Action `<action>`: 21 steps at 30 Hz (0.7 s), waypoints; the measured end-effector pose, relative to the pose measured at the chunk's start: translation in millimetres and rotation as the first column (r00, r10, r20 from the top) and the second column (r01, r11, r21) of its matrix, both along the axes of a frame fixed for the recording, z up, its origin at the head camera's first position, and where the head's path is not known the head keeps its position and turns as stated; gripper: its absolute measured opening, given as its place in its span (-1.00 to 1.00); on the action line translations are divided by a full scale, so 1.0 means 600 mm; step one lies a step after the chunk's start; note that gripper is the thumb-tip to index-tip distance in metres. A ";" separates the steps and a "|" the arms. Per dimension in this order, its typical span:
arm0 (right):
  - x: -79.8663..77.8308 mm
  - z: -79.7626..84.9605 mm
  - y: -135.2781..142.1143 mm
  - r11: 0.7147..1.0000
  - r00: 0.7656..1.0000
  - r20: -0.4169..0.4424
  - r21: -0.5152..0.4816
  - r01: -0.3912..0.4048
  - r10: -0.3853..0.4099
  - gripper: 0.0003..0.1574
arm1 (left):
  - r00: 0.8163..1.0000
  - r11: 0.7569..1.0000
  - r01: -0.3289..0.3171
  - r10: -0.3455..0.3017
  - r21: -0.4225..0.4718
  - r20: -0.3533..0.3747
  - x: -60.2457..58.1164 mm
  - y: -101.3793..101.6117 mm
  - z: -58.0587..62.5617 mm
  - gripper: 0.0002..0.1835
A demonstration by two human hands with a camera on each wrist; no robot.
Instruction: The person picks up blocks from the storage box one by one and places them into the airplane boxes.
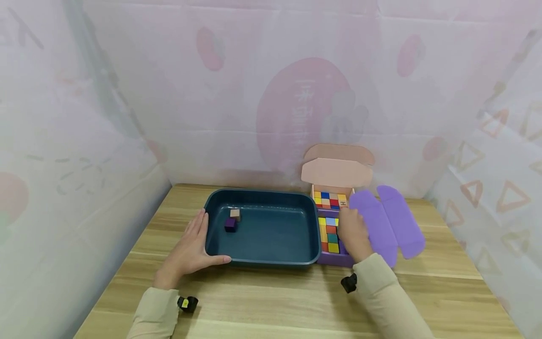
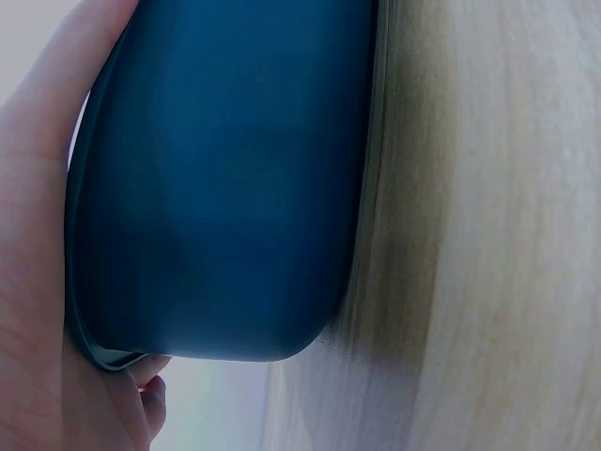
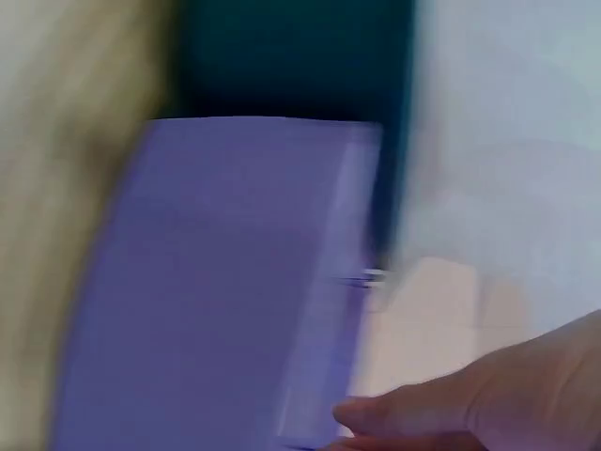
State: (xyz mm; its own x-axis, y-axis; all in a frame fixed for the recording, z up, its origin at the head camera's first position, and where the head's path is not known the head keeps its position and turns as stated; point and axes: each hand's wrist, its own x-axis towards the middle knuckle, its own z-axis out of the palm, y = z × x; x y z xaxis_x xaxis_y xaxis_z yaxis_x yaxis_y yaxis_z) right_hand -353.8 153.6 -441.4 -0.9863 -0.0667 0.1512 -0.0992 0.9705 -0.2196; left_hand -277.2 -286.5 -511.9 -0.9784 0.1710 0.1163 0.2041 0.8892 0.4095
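Note:
A dark teal tray (image 1: pixel 275 230) lies on the table, holding a purple cube (image 1: pixel 230 225) and a pale wooden cube (image 1: pixel 235 215) near its left side. My left hand (image 1: pixel 190 249) rests on the tray's front left corner, fingers extended along the left rim and thumb along the front. The left wrist view shows the tray's outer wall (image 2: pixel 225 188) beside the palm. Over the right side of a purple box (image 1: pixel 334 259) of colored blocks (image 1: pixel 332 238) is my right hand (image 1: pixel 353 235). Its fingertips are mostly hidden; I cannot tell whether they hold a block.
Behind the purple box stands a peach box with a raised lid (image 1: pixel 336 172), filled with colored blocks (image 1: pixel 326 202). The purple box's open lid (image 1: pixel 389 221) spreads to the right on the wooden table (image 1: pixel 262 301). A printed cloth backdrop (image 1: pixel 237 117) rises behind the table.

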 end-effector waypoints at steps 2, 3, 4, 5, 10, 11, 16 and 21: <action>-0.004 0.021 0.001 0.999 0.999 -0.019 -0.014 -0.034 0.034 -0.92 | 1.000 1.000 -0.005 0.005 0.000 0.000 0.000 0.000 0.001 0.60; -0.007 0.032 0.000 0.999 0.999 -0.014 -0.023 -0.049 0.049 -0.91 | 1.000 1.000 -0.007 0.007 0.000 0.001 0.000 0.000 0.002 0.60; -0.010 0.043 0.000 0.997 0.998 -0.010 -0.030 -0.066 0.065 -0.89 | 1.000 1.000 -0.009 0.009 -0.002 0.001 0.000 -0.001 0.002 0.60; -0.013 0.055 -0.002 0.996 0.997 0.003 -0.042 -0.082 0.082 -0.85 | 1.000 1.000 -0.013 0.013 -0.003 0.001 0.000 -0.001 0.002 0.60; -0.022 0.095 -0.021 0.971 0.975 0.029 -0.099 -0.217 0.221 -0.93 | 1.000 1.000 -0.019 0.019 -0.007 0.005 -0.001 -0.001 0.003 0.61; -0.024 0.099 -0.028 0.960 0.965 0.035 -0.117 -0.255 0.260 -0.90 | 1.000 1.000 -0.019 0.019 -0.004 0.008 -0.001 -0.001 0.003 0.61; -0.034 0.113 -0.071 0.902 0.906 0.070 -0.147 -0.406 0.418 -0.82 | 1.000 1.000 -0.010 0.010 0.005 0.015 -0.004 -0.001 0.000 0.62; -0.048 0.114 -0.123 0.861 0.856 0.114 -0.144 -0.488 0.504 -0.53 | 1.000 1.000 -0.005 0.005 0.003 0.009 -0.004 0.004 -0.002 0.62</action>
State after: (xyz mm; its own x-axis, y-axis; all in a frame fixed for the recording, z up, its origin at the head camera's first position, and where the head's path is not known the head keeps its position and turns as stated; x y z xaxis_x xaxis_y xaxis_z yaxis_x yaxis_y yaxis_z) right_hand -382.7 80.0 -373.2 -0.8376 -0.5444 0.0460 -0.5211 0.7708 -0.3665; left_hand -279.7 -283.8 -513.1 -0.9803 0.1654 0.1080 0.1956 0.8890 0.4140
